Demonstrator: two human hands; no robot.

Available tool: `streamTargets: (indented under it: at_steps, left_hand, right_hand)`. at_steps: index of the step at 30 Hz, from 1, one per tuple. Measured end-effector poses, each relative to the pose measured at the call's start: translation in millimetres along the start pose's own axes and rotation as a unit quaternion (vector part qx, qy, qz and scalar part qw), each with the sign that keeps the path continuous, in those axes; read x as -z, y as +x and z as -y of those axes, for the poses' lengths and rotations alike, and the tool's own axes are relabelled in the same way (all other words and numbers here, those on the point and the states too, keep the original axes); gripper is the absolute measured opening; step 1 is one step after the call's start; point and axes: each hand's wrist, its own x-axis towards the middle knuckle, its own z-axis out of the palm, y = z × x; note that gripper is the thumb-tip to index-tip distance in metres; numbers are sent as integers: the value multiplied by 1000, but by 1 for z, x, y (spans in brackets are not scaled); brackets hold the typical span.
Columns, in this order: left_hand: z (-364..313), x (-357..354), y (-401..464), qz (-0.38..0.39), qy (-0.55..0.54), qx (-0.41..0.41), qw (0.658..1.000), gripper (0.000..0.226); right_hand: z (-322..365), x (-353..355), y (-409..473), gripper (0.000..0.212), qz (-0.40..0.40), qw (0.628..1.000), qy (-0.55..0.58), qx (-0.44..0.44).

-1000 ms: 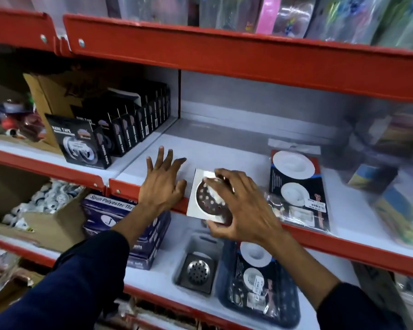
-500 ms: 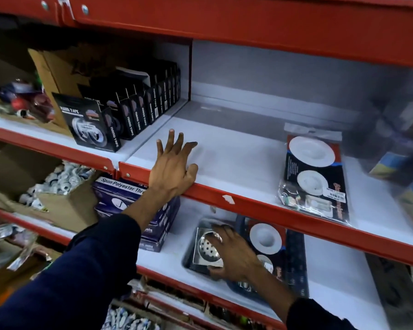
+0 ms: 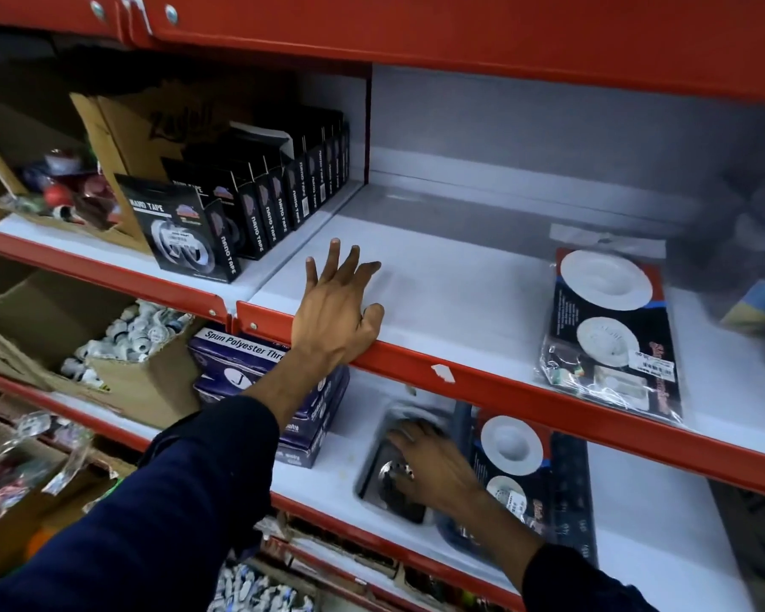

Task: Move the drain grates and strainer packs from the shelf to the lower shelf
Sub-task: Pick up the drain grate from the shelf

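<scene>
My right hand (image 3: 433, 466) lies over a square metal drain grate (image 3: 383, 472) on the lower shelf (image 3: 645, 523), fingers spread across its top and reaching its far edge. The grate is blurred and mostly hidden under the hand; whether another grate lies beneath it I cannot tell. Just right of it a strainer pack (image 3: 517, 452) lies flat, touching the grate. A second strainer pack (image 3: 610, 333) in clear plastic lies on the upper shelf (image 3: 460, 293) at the right. My left hand (image 3: 336, 311) rests open on that shelf's red front edge, holding nothing.
Black nano tape boxes (image 3: 257, 201) stand in a row on the upper shelf's left bay. Below them are blue thread boxes (image 3: 239, 360) and a cardboard box of white fittings (image 3: 120, 346). Blurred packets (image 3: 751, 240) crowd the upper shelf's right end.
My right hand carried the drain grate down from the upper shelf's edge to the lower shelf and now lies flat over it. My left hand stayed on the shelf edge.
</scene>
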Motion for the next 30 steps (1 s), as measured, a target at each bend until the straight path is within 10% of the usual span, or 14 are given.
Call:
streamTargets:
  at_steps: [5,9,21,30]
  left_hand:
    - [2,-1,-1,11,28,-6,1000,72]
    - [1,1,-5,22,47,-24,998,75]
    - [-75,-2,-11,43,-43,-77,995,79]
    - [-197,-13,12,164,-333,41,928,42]
  right_hand:
    - [5,63,-24,29,-288,940,-61,170]
    - [4,123,-39,35,-433,886,-96,139]
    - [-71,190,-76,71,-311,915,-51,-252]
    - [-113,205,-127,55,-270,827,272,-411]
